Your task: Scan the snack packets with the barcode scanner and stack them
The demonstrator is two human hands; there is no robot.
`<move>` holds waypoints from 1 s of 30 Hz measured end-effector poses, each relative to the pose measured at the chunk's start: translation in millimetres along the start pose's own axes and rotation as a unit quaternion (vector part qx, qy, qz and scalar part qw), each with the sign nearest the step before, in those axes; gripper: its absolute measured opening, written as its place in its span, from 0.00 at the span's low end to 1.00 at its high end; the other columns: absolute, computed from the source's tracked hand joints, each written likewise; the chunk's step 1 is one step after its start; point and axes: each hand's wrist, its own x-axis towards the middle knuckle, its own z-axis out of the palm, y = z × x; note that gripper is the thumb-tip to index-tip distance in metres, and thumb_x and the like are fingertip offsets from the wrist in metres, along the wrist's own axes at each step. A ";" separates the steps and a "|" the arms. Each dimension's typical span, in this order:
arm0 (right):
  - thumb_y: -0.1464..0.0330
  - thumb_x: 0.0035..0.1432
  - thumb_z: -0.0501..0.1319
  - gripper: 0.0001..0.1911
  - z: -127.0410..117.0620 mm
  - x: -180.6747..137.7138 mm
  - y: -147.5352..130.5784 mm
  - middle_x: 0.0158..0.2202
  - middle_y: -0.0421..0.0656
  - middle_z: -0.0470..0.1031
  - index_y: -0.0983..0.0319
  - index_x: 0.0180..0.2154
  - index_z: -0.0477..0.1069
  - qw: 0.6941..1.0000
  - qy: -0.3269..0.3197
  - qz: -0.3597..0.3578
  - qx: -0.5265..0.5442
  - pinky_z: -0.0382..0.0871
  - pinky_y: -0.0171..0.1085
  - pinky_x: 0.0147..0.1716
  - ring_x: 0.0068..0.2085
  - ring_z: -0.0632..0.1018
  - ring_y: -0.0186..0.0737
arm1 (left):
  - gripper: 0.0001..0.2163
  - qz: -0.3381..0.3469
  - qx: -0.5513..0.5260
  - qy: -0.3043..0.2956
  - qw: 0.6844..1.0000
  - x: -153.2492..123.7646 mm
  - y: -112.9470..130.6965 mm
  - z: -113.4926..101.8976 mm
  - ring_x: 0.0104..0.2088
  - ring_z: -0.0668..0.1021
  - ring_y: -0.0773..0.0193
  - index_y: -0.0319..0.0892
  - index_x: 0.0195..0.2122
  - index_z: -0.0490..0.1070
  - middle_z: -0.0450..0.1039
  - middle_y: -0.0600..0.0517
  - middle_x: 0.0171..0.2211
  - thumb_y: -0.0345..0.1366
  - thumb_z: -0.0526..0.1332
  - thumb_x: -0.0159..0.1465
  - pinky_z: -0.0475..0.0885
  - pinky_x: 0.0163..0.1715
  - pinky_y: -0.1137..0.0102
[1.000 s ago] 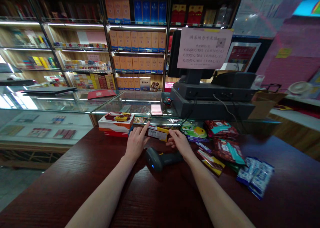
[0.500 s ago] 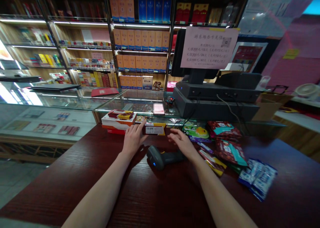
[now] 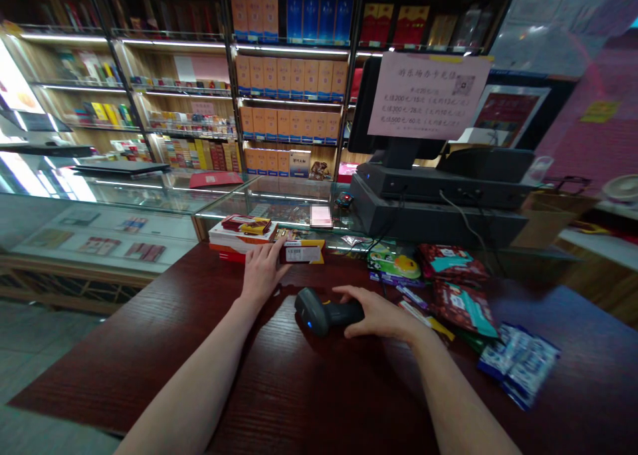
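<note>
My left hand [image 3: 262, 272] grips the left end of a small snack box [image 3: 304, 252], dark with a yellow end. Its barcode label faces me. A black barcode scanner [image 3: 319, 312] lies on the dark wooden counter [image 3: 299, 388], a blue light glowing on its head. Around the scanner's handle, my right hand [image 3: 371, 312] is spread, with thumb and fingers apart on either side; whether they touch it is unclear. Just behind my left hand sits a white and orange box [image 3: 236, 239] with small red and yellow packets [image 3: 249, 224] on top.
Right of my right hand lie brown snack bags [image 3: 463, 309], blue and white packets [image 3: 521, 362] and a green pack [image 3: 393, 264]. Behind them stands a cash register [image 3: 438, 202] with a paper sign [image 3: 428, 96]. A glass display case [image 3: 279, 192] borders the counter's far side.
My right hand has come down and nearer, from above the scanner to around its handle. My left hand keeps the snack box, now turned slightly. The view has shifted a little.
</note>
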 end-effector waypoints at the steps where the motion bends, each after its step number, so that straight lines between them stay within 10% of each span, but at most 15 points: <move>1: 0.66 0.41 0.74 0.44 2.5 0.7 -1.5 0.52 0.46 0.75 0.54 0.62 0.66 0.999 0.001 -0.003 -0.032 0.65 0.48 0.54 0.52 0.75 0.51 | 0.31 -0.001 0.003 -0.002 1.000 0.0 0.0 -0.1 0.48 0.74 0.50 0.46 0.66 0.59 0.75 0.44 0.48 0.43 0.65 0.63 0.64 0.48 0.59; 7: 0.71 0.47 0.66 0.36 14.2 6.0 -8.3 0.53 0.45 0.76 0.55 0.60 0.67 0.989 0.034 -0.078 -0.120 0.48 0.56 0.66 0.55 0.74 0.49 | 0.32 -0.001 0.016 -0.004 1.000 0.1 -1.5 1.5 0.48 0.74 0.49 0.45 0.66 0.59 0.75 0.44 0.47 0.43 0.66 0.63 0.63 0.47 0.59; 30: 0.66 0.53 0.65 0.28 -15.7 -4.8 -16.7 0.49 0.42 0.78 0.53 0.57 0.70 0.984 0.145 -0.099 -0.017 0.65 0.43 0.50 0.48 0.76 0.46 | 0.31 -0.023 0.025 -0.004 0.999 -1.0 -1.4 8.0 0.47 0.73 0.48 0.46 0.67 0.59 0.74 0.44 0.47 0.40 0.64 0.63 0.64 0.46 0.58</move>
